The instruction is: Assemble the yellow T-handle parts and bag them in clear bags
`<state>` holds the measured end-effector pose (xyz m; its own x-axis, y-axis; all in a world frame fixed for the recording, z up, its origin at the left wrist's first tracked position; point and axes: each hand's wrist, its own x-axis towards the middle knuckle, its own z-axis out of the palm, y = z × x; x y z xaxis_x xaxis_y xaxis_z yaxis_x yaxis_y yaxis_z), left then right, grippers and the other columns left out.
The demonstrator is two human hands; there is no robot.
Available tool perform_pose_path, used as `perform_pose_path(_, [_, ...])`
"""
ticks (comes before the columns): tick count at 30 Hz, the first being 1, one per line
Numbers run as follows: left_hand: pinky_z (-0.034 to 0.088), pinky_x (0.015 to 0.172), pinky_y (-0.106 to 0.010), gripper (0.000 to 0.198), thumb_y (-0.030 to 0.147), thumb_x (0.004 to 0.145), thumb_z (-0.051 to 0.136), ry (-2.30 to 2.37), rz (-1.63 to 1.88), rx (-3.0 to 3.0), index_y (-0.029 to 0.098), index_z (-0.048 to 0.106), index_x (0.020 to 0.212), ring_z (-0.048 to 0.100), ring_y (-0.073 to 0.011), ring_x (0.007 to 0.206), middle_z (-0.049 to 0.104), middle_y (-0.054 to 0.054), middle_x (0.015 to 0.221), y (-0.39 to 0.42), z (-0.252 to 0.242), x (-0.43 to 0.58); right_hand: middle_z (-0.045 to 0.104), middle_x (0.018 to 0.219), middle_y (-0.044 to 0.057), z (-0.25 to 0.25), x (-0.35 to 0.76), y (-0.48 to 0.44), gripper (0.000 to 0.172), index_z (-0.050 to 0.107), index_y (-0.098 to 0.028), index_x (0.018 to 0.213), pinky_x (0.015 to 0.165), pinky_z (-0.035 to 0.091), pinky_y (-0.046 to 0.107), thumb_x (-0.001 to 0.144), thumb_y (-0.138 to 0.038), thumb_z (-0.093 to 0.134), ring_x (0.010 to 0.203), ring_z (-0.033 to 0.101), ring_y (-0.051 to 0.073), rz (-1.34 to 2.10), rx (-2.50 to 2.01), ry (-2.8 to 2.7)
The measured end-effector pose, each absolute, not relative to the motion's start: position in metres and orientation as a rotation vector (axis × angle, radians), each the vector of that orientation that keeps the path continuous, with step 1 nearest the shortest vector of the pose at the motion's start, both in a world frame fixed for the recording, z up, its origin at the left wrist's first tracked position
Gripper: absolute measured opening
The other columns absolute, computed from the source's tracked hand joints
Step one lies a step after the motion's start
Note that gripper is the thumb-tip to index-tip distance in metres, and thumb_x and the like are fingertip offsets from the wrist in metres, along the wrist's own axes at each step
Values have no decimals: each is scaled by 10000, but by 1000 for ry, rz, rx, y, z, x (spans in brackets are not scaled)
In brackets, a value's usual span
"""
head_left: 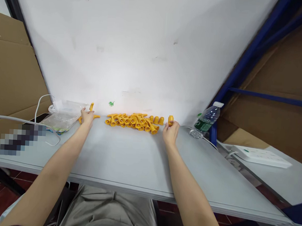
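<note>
My left hand (87,116) is at the left of the table, its fingers closed about a curved yellow plastic piece (91,106) that sticks up. Another slim yellow piece (97,116) lies just right of those fingers. On the right, my right hand (171,130) pinches a small yellow bell-shaped cup (170,119) close to the wall. Left of it, several similar yellow cups (156,120) stand in a short row. Between my hands lies a pile of yellow horn-shaped pieces (130,121), their flared mouths mostly toward me.
A plastic bottle (205,121) leans against the wall at the right. A white power strip (262,157) lies on a surface beyond. Clear plastic bags (63,118) and a white cable (12,119) are at the left. Cardboard (12,77) flanks the table (122,155).
</note>
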<state>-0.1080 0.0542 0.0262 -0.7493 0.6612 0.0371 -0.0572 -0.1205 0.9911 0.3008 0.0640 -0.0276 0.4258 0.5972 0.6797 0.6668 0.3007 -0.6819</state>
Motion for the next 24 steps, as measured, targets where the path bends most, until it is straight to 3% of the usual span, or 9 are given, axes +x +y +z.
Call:
perform_pose_path(4, [485,735,-235,497,88,756,674,1383,1909,442,239,485,1190,632,-113,806,682,-11,897,43,36,-62,534,1191,101,0,263,61,383,415,-244,1160,867,484,417,833,-392,548,939,583,201,21,-1119,-1269])
perform_pose_path(7, [473,663,-181,390,60,777,648,1058,1854,412,236,540,1108,624,-79,688,686,5,842,31,34,-31,553,1196,103,15,233,52,394,451,-227,1181,855,502,374,841,-404,543,961,596,200,119,-1103,-1325])
perform_pose_path(11, [531,755,-236,103,206,883,579,897,1753,378,199,597,984,677,-113,731,694,-32,848,16,21,-10,571,1161,118,6,211,37,382,510,-210,1199,886,514,388,868,-400,527,984,592,218,184,-1053,-1462])
perform_pose_path(17, [567,804,-271,276,340,973,400,813,1662,266,153,597,921,704,-164,854,689,-98,849,5,9,-5,577,1175,113,-12,207,32,346,578,-240,1195,975,483,463,864,-336,552,1083,569,262,162,-935,-1732])
perform_pose_path(24, [567,834,-266,269,330,962,420,763,1680,233,146,614,983,684,-149,832,659,-80,834,3,13,0,617,1243,107,-8,197,26,353,565,-243,1251,1027,433,488,914,-326,500,1202,550,282,110,-855,-1999])
